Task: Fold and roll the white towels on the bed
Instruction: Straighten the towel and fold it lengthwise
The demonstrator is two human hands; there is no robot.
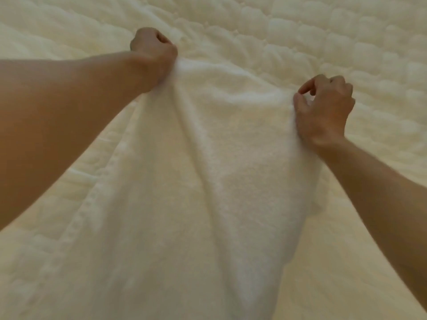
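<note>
A white towel (208, 181) stretches lengthwise from the bottom of the view up towards the middle of the bed, with long wrinkles running along it. My left hand (153, 53) is a closed fist gripping the towel's far left corner. The far right corner is pinched by my right hand (323, 107) between thumb and fingers. Both far corners are lifted a little off the bed and the far edge sags between them. The towel's near end runs out of the frame at the bottom.
The bed (346, 42) is covered with a cream quilted cover that fills the whole view around the towel. No other towels or objects show.
</note>
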